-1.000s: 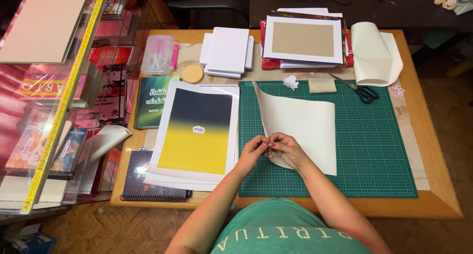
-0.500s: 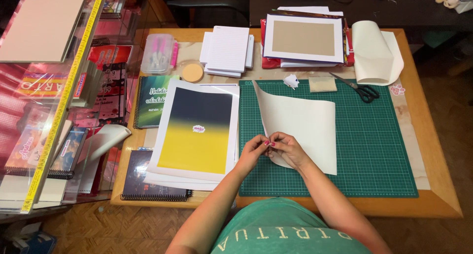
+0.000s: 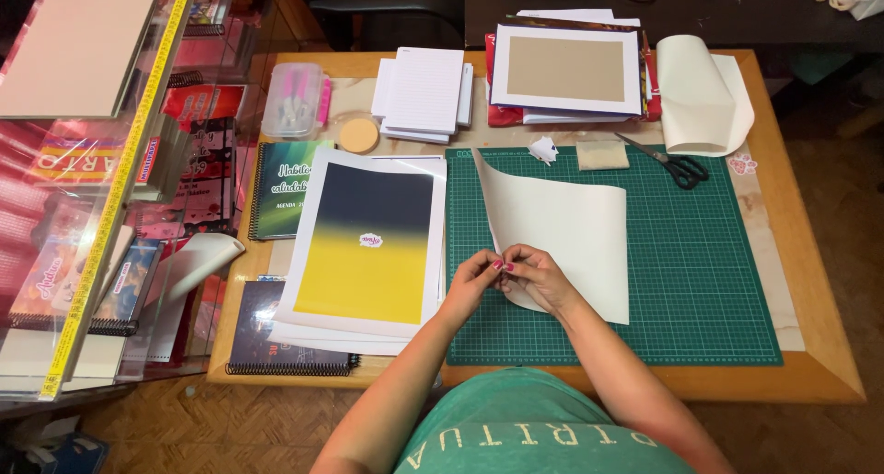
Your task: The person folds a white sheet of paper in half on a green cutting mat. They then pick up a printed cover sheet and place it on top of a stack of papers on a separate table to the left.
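Nothing is seen to have moved: the cream sheet (image 3: 562,225) (curled at its left edge) is still pinched at its lower left corner by the left hand (image 3: 477,279) and right hand (image 3: 539,279), fingertips pressed together, over the green cutting mat (image 3: 709,253).

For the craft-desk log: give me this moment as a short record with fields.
setting: wooden table seen from above
left hand: pinching the near corner of the cream sheet
right hand: fingertips at the same corner, touching the left hand
sheet state: lying on the green cutting mat, its left edge curled up
left of mat: yellow and dark blue print on a stack of white sheets
far edge of mat: scissors, crumpled paper scrap
far right: rolled cream sheet
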